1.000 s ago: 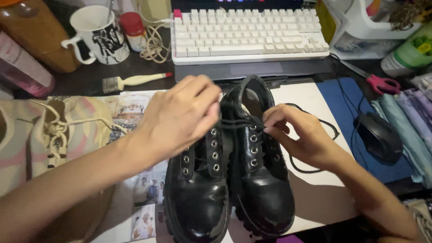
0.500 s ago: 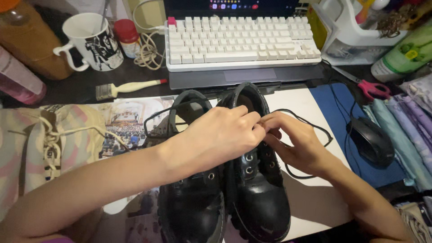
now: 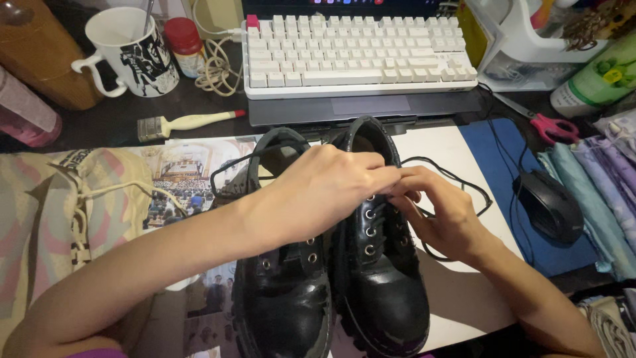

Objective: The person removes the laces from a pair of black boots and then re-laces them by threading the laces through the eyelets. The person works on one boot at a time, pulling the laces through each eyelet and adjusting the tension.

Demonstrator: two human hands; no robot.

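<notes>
A single head-worn camera looks steeply down, close over the desk (image 3: 119,119) before the person.

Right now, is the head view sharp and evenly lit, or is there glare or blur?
Head view: mostly sharp, hands slightly soft; glossy highlights on the black shoes' toes; white keyboard bright; lower corners dim; edges bend a little.
</notes>
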